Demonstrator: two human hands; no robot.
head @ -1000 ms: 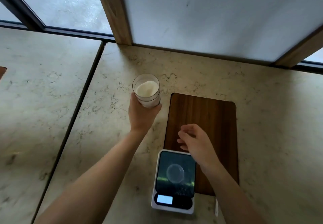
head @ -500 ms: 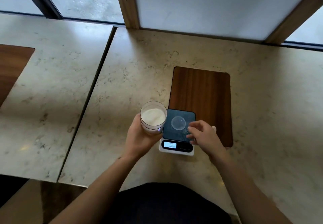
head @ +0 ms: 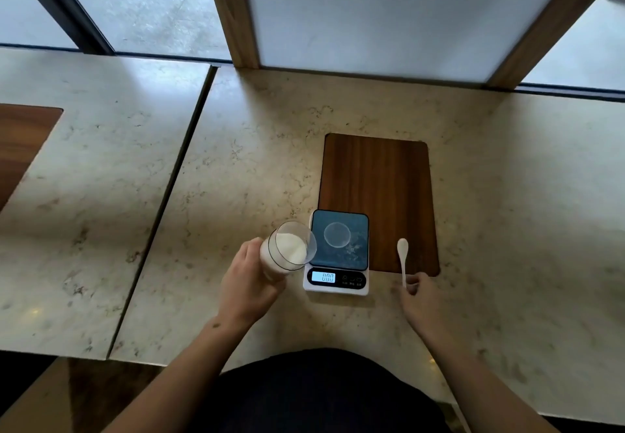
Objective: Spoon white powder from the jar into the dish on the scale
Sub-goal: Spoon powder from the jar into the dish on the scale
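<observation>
- Since half a second ago, right hand (head: 421,300) left the scale (head: 338,257); fingers now pinch the spoon (head: 402,260) handle.
- Left hand (head: 248,280) grips the jar (head: 287,250), tilted toward the spoon; bowl points away, jar lies leftward.

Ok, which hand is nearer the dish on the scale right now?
Left. The left hand holds the tilted jar just left of the scale, the jar's mouth close to the dish. The right hand pinches the spoon handle farther off, beyond the scale's right edge.
</observation>
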